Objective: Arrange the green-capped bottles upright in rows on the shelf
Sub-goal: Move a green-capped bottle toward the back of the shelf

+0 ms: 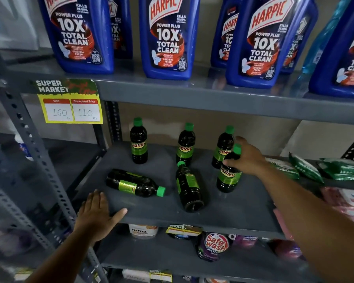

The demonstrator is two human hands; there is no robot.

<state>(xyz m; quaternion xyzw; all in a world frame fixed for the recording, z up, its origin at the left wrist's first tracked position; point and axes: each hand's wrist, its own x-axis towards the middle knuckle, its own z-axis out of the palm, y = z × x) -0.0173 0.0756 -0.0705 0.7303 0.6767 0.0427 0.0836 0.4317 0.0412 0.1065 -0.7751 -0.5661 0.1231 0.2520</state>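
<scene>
Three dark green-capped bottles stand upright in a back row on the grey shelf: left, middle, right. A fourth upright bottle stands in front of the right one, and my right hand is shut around its neck and shoulder. Two bottles lie on their sides: one at the left with its cap pointing right, one in the middle with its cap pointing to the back. My left hand rests flat and open on the shelf's front left edge.
Large blue cleaner bottles fill the shelf above. A yellow price tag hangs at the upper shelf's left edge. Green packets lie to the right of the bottles. Detergent pouches sit on the shelf below. A perforated upright post stands left.
</scene>
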